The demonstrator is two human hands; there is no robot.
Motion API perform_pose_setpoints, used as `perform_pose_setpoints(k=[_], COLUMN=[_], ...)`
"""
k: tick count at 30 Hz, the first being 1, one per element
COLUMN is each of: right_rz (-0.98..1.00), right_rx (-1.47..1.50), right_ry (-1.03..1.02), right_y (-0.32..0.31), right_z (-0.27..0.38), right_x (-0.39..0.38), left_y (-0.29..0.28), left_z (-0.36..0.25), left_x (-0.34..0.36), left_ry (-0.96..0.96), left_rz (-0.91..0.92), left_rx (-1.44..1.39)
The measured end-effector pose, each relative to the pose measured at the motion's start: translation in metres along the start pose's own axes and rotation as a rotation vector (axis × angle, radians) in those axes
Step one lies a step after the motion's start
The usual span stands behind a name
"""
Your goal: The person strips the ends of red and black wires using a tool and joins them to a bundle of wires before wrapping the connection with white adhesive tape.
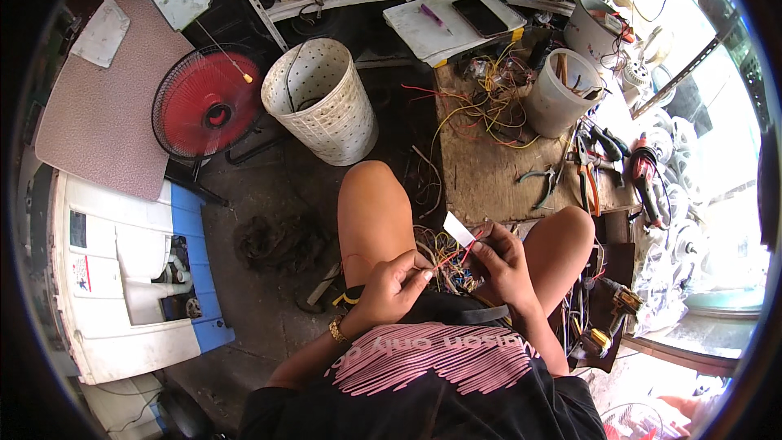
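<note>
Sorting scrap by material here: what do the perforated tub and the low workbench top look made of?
The perforated tub looks like off-white plastic, matte, with moulded rows of holes. The workbench top looks like bare wood or plywood, brown, worn and stained.

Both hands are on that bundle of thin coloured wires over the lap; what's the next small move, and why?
Probably draw the red wire clear of the bundle of thin coloured wires. The left hand pinches it in its grip while the right hand holds the bundle beside a white tag, and the strands look tangled together.
</note>
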State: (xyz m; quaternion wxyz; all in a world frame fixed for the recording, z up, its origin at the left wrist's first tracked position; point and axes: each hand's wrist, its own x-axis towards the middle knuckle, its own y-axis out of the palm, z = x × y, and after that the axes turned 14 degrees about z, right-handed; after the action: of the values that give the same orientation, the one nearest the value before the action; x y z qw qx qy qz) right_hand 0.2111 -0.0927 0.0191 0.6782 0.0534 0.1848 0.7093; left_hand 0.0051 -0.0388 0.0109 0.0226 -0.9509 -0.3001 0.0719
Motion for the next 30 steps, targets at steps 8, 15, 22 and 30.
perform_pose_setpoints(k=[8,15,22,30], right_rz=[0.005,-0.009,-0.186,-0.122], right_rx=[0.011,0.078,-0.083,-0.330], right_ry=[-0.009,0.031,0.020,0.025], right_y=[-0.006,-0.004,-0.035,-0.042], right_z=[0.000,0.010,0.040,0.008], right_x=[0.003,0.003,0.002,0.041], left_y=[-0.002,-0.005,-0.004,-0.015], left_z=[-0.006,-0.015,0.003,-0.003], left_x=[-0.003,-0.003,-0.010,-0.003], left_ry=[-0.033,-0.081,0.116,0.005], left_rz=[0.008,0.019,-0.106,-0.187], left_rx=[0.023,0.092,-0.047,-0.272])
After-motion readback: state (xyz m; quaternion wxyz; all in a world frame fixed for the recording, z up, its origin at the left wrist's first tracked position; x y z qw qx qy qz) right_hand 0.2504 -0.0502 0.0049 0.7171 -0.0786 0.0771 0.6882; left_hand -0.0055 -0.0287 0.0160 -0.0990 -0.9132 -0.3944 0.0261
